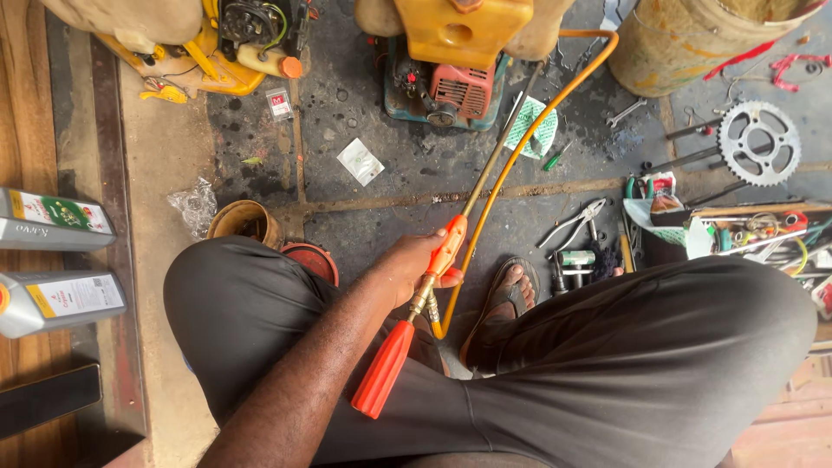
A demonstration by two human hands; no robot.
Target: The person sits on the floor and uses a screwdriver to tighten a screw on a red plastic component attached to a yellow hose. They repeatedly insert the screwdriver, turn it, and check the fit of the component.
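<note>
My left hand (414, 264) is closed around the orange trigger valve (447, 245) of a spray lance. The lance's orange handle (382, 371) slants down across my lap. Its thin metal wand (496, 152) runs up and away toward a motor sprayer (446, 91) with a red engine and a yellow tank (464, 26). From the brass fitting below my hand, a yellow-orange hose (529, 139) curves up to that sprayer. My right hand is out of view. I sit with dark trousers, my sandalled foot (509, 299) beside the hose.
Two grey oil bottles (56, 221) lie on the wood at left. A second yellow sprayer (208, 52) stands top left. A brown tin (243, 221) and a red lid (312, 260) sit by my knee. Right: pliers (576, 224), a sprocket (758, 143), a drum (685, 43), a cluttered tool pile (754, 234).
</note>
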